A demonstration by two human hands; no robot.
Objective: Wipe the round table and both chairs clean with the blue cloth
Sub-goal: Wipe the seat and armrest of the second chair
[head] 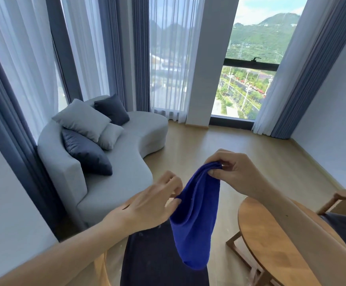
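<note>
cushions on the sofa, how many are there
4. Large light grey cushion at the back, dark cushion behind it toward the window, small light cushion in front, dark cushion nearest. More could be hidden behind.

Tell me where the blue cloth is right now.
In the head view, the blue cloth hangs at centre, pinched at its top by the right hand, with the left hand beside it, left of the round table.
</note>
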